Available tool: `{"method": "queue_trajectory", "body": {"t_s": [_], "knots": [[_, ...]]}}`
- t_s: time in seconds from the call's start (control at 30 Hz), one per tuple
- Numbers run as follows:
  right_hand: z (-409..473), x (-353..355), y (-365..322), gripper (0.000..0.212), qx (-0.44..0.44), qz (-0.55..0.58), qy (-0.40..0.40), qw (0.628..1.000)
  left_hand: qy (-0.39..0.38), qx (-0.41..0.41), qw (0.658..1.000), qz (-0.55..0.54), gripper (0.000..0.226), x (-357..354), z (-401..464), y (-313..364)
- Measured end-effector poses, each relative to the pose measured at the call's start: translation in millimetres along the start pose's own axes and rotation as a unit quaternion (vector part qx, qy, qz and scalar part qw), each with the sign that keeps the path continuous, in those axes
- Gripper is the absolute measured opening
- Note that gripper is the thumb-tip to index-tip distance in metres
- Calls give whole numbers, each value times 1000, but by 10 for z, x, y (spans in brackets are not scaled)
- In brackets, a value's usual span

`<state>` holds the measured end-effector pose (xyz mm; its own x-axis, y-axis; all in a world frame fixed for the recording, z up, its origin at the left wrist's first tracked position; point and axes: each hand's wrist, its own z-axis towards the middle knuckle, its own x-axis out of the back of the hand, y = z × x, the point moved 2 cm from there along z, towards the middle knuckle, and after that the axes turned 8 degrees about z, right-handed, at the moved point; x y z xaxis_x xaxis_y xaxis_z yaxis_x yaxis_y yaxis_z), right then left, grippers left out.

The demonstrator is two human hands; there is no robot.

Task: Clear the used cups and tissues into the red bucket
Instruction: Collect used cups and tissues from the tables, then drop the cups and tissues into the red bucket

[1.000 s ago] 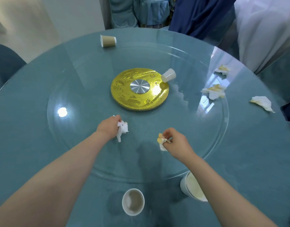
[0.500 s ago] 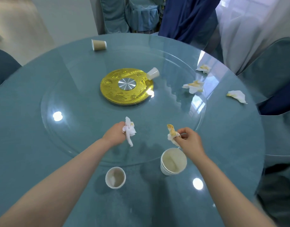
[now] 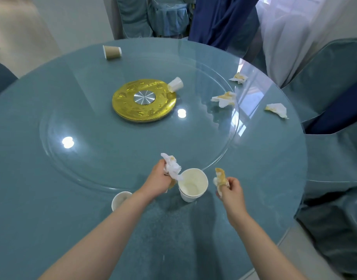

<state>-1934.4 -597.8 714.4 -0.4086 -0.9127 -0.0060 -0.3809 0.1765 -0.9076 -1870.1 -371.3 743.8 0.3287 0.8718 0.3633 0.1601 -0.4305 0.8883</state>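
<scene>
My left hand (image 3: 158,180) grips a crumpled white tissue (image 3: 172,166) just left of a large white paper cup (image 3: 192,184) that stands upright near the table's front. To the right of that cup, my right hand (image 3: 232,190) pinches a stained tissue (image 3: 221,177). A smaller white cup (image 3: 119,200) stands upright by my left forearm. A small white cup (image 3: 175,84) lies tipped at the gold disc's edge, and a brown cup (image 3: 112,51) lies on its side at the far left. Three stained tissues (image 3: 224,99) (image 3: 238,77) (image 3: 277,110) lie at the right. No red bucket is in view.
The round teal table (image 3: 52,199) carries a glass turntable (image 3: 88,172) with a gold disc (image 3: 144,101) at its centre. Chairs in teal covers (image 3: 331,81) stand at the right and far side, with dark blue cloth (image 3: 220,19) behind.
Both hands lifted their tissues off the glass and drew back toward me, ending on either side of the large white cup. The view swung to the right.
</scene>
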Motion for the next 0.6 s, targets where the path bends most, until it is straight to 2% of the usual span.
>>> {"method": "queue_trajectory", "body": {"t_s": [0.07,0.1,0.17,0.23,0.4,0.5,0.6], "knots": [[-56,-32,112,18,-13,-10,-23,1000,-13,14,1000,-18,25,-95,-68,-86],[-89,-59,150,18,-14,-23,-41,999,-25,21,999,-28,24,-144,-103,-129],[-168,-130,188,41,-9,-47,-92,995,-48,42,997,-35,17,-217,-170,-199],[-249,-202,181,55,9,-62,-127,990,-65,62,995,-35,14,-260,-223,-239],[-442,-291,122,70,30,-53,-159,985,-114,58,991,-46,44,-333,-297,-324],[-570,-239,136,85,20,-53,-177,983,-136,51,988,-59,42,-317,-377,-308],[-688,-152,197,82,19,-60,-169,984,-142,52,986,-65,37,-310,-480,-290]]}}
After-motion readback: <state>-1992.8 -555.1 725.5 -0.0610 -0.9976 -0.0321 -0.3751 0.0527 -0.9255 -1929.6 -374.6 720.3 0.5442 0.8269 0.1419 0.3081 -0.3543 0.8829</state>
